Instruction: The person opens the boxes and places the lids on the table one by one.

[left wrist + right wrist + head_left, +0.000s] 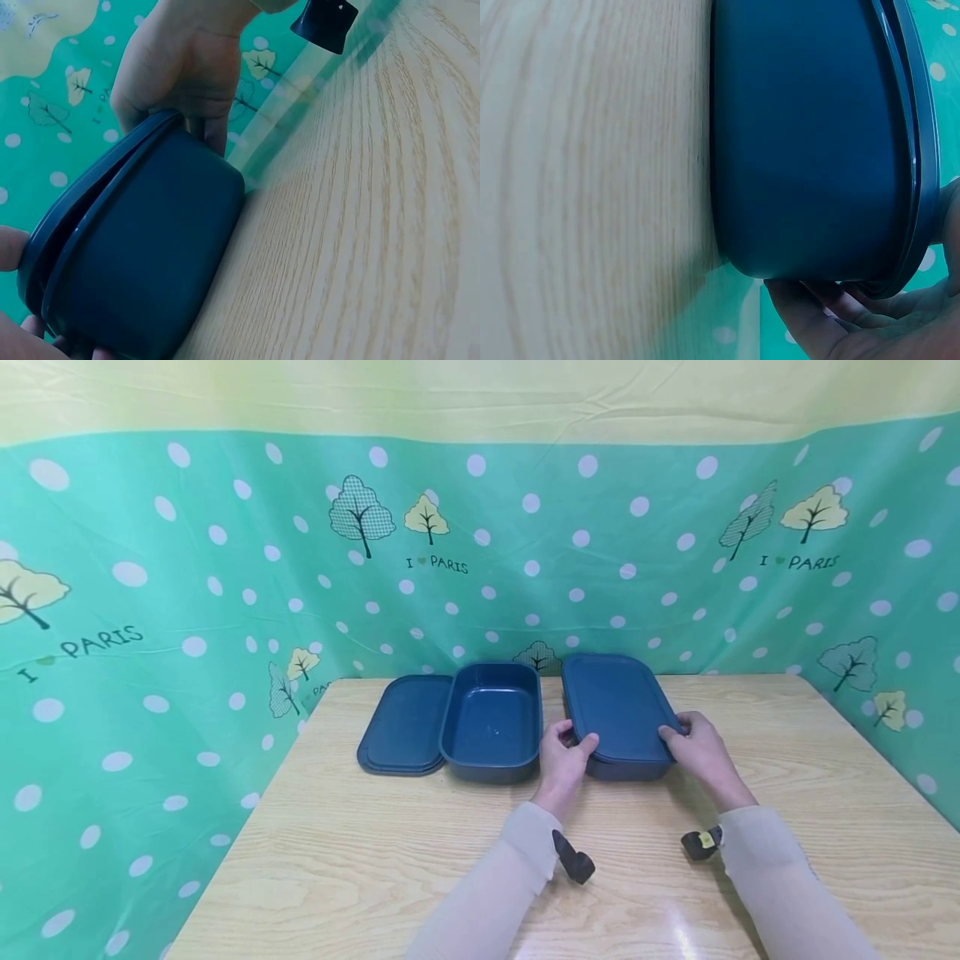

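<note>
A dark blue rectangular lid (618,706) lies over a matching box (626,771) right of the table's middle. In the left wrist view a gap shows between the lid (82,191) and the box (154,247), so the lid sits slightly raised there. My left hand (564,764) pinches the lid's near left corner, thumb on top and fingers below the rim. At the near right corner my right hand (701,749) holds the lid the same way, its fingers by the box wall (810,150) in the right wrist view.
Left of the covered box stands an uncovered blue box (492,727). Beside it another blue lid (405,727) lies on the wooden table (337,860). A green dotted curtain (525,552) hangs behind the table and along its left and right sides.
</note>
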A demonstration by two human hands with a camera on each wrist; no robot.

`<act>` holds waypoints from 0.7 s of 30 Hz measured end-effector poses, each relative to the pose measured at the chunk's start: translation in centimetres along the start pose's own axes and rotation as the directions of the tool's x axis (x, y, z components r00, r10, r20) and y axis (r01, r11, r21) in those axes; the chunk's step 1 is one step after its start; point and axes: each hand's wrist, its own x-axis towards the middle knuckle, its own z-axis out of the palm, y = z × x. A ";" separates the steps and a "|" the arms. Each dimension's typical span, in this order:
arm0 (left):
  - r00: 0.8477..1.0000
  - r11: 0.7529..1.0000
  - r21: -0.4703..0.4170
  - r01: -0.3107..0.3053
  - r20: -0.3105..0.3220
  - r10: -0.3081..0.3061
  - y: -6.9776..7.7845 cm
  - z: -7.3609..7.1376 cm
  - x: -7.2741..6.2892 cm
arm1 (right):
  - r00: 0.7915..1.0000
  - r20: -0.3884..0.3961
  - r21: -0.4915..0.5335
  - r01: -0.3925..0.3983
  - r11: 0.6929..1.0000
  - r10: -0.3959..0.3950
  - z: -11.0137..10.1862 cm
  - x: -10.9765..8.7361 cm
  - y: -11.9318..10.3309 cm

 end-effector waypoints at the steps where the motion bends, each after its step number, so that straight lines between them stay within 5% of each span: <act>1: 1.000 1.000 -0.001 0.001 -0.003 -0.001 0.0 0.0 0.0 | 1.000 0.000 -0.003 0.002 1.000 -0.002 0.0 0.0 0.0; 10: 0.999 0.999 -0.038 -0.037 0.000 0.037 0.0 0.3 -0.3 | 1.000 -0.001 -0.021 0.008 1.000 -0.008 0.1 0.1 0.4; 21: 1.000 1.000 -0.027 -0.001 -0.009 0.001 0.0 0.3 -0.3 | 1.000 -0.002 -0.013 0.007 1.000 -0.007 0.0 0.1 0.2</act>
